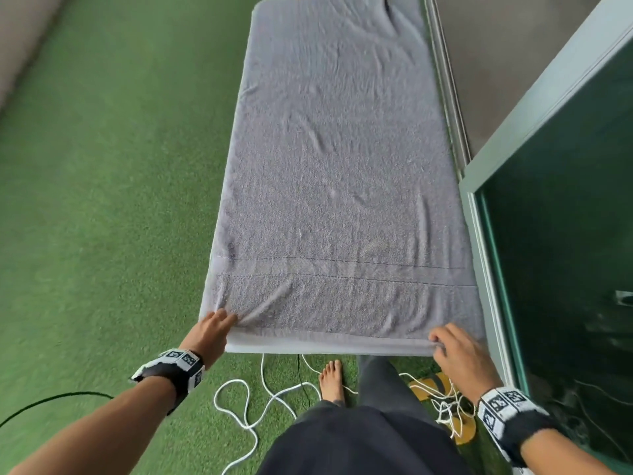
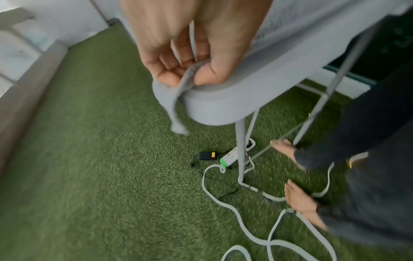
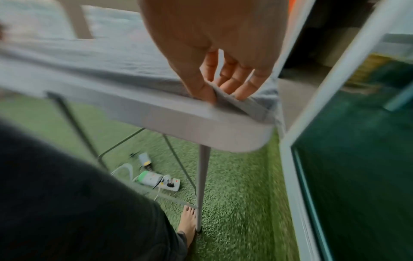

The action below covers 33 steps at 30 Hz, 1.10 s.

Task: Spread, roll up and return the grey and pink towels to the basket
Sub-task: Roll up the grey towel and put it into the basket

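**Two hands pinching the near corners as grey towel is lying full length on the counter**

Both hands are working the near short edge of the grey towel (image 1: pixel 337 186), which is lying spread flat along the counter (image 1: pixel 329 347), its long axis running straight away from the person. The left hand (image 1: pixel 211 329) is pinching the near left corner between thumb and fingers, a flap of cloth hanging over the counter's rounded corner in the left wrist view. The right hand (image 1: pixel 457 347) is gripping the near right corner, thumb on top and fingers curled beneath the hem. Each hand is sitting at its own end of that edge, neither one nearer the towel than the other, and the rest of the cloth is stretching away from them toward the far end. Judging from this layout, the spreading looks nearly finished, and a roll would be starting from this near hem and travelling away along the towel's length. Neither the pink towel nor the basket is showing clearly in any view. White cables (image 1: pixel 260 406) are trailing over the green artificial turf (image 1: pixel 102 200) by the person's bare feet, and a glass door (image 1: pixel 565 252) is standing just beside the counter's right edge.
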Available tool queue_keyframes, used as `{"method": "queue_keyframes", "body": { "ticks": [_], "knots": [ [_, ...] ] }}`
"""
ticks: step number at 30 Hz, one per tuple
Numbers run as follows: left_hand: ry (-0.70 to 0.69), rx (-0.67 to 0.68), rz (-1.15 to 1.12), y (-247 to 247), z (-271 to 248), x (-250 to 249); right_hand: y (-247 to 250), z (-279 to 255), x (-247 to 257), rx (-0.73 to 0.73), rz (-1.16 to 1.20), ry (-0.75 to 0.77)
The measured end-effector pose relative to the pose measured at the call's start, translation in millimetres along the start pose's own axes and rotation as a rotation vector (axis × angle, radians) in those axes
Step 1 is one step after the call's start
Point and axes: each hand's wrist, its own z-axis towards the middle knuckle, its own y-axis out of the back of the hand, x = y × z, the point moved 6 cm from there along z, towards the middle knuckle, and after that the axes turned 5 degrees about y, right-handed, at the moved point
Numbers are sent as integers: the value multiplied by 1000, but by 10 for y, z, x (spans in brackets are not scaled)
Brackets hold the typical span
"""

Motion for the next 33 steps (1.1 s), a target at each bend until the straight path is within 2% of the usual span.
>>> {"method": "queue_keyframes", "body": {
  "ticks": [2, 6, 8, 10, 13, 19, 22, 26, 33],
  "knots": [
    [90, -4, -14, -13, -98, 177, -16, 32, 53, 6, -41, -10],
    [220, -94, -9, 52, -248, 133, 61, -18, -239, -147, 56, -288],
    [251, -184, -70, 78, -269, 61, 126, -66, -301, -231, 136, -362],
    [215, -236, -143, 51, -299, -6, 164, -110, -294, -254, 178, -394],
    [125, -255, -194, -1, -387, -80, 173, -212, -341, -230, 169, -406],
    [58, -240, -116, -16, -543, -111, 140, -367, -517, -197, 14, -399],
    [105, -226, -121, 21, -479, -81, 104, -317, -526, -212, -18, -347],
    [182, -177, -109, 1, -382, -32, 51, -285, -557, -208, -23, -350],
    [163, -183, -109, -65, -430, 22, 49, -391, -540, -226, -4, -341]
  ]
}}
